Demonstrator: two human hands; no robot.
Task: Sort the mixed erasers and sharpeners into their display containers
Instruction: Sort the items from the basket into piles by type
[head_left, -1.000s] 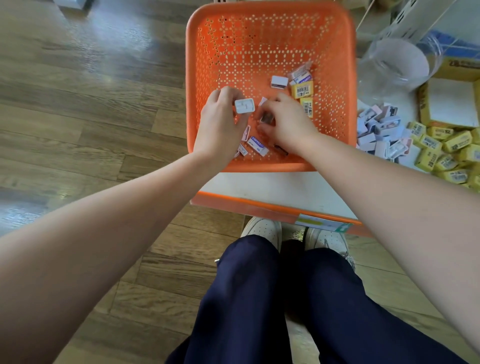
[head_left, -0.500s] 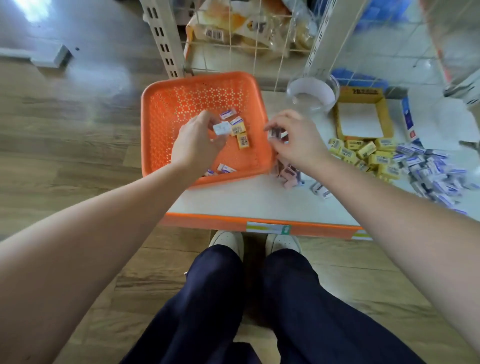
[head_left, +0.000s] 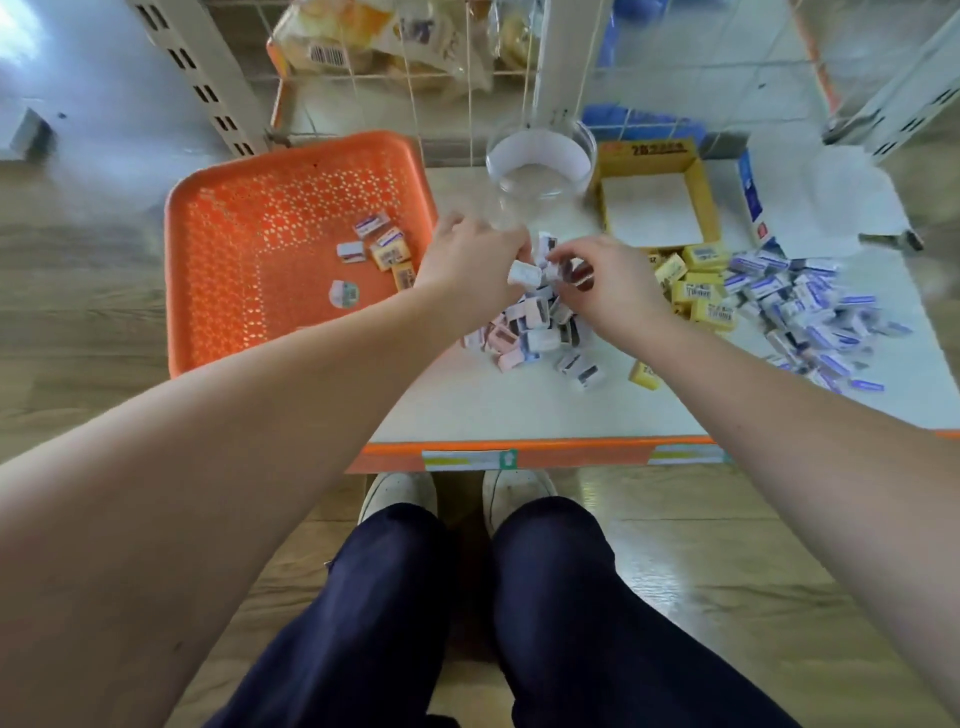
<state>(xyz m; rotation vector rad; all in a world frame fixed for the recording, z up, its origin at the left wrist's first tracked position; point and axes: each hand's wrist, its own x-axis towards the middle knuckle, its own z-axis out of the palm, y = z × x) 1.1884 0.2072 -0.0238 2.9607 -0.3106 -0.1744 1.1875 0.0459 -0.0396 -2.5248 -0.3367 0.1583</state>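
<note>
Head cam looks down, and I see two bare arms reaching over a white surface (head_left: 493, 405) w/ an orange front edge. L hand (head_left: 470, 260) and R hand (head_left: 608, 291) meet near the ctr, just above a pile of pink and white sharpeners (head_left: 535, 332) lying on the surface. L hand's fingers are curled, thumb and fingertips pinching a white piece (head_left: 524, 273). R hand's fingers are curled too, pinching small pieces (head_left: 574, 273), one of them dark. Blur keeps me from telling what kind they are. To the left sits an orange basket (head_left: 179, 270) w/ a perforated floor, holding a few loose pieces (head_left: 384, 247) near its right wall and a round piece (head_left: 344, 293) apart from them. Behind the hands stands a clear jar (head_left: 540, 156). Beside it on the right lies an open yellow box (head_left: 696, 182). In front of that box is a heap of yellow erasers (head_left: 698, 283), and further right a wider scatter of blue erasers (head_left: 810, 306). One yellow eraser (head_left: 644, 375) lies alone near the sharpeners. At the bottom I see dark trousers (head_left: 545, 623) and white shoes (head_left: 400, 493) on a wood floor (head_left: 78, 312).
</note>
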